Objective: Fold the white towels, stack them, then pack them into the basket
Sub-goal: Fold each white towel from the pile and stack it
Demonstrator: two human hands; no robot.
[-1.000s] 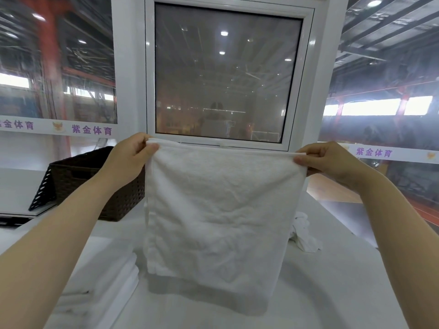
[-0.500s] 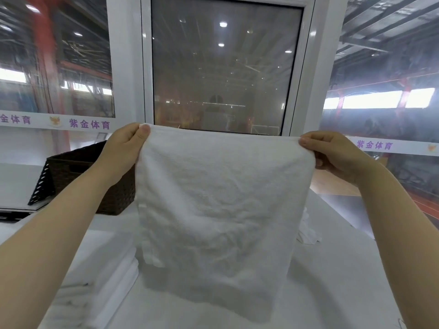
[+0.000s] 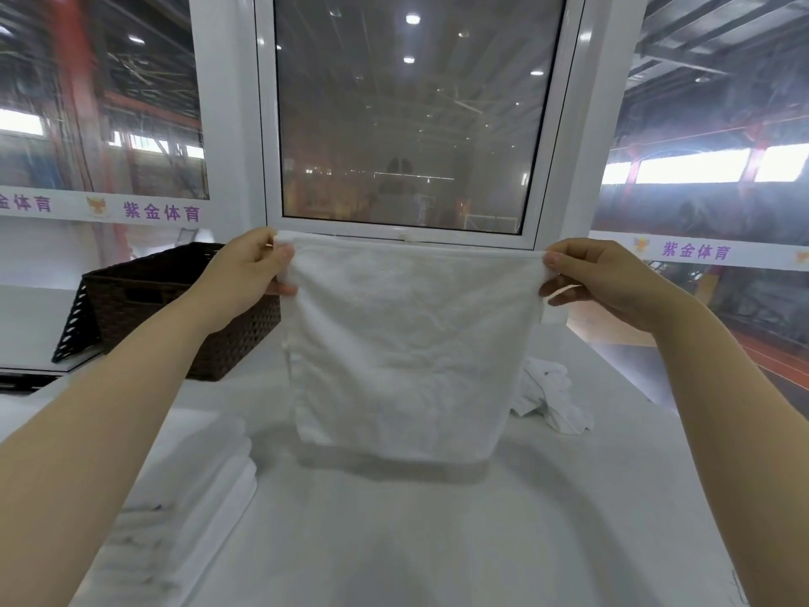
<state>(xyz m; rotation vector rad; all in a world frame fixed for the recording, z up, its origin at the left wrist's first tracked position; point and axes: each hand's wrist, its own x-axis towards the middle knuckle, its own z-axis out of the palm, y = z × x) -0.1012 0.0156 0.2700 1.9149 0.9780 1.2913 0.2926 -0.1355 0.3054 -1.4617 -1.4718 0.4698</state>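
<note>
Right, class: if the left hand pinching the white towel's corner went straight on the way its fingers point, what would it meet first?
The left hand points rightward along the hanging white terry towel, so probably the right hand gripping the opposite corner; depth is unclear.

I see a plain white towel over a white worktop. The basket is dark brown weave.

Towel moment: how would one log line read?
hands: left and right pinch top corners | towel: hanging above table | stack: left | basket: far left
</note>
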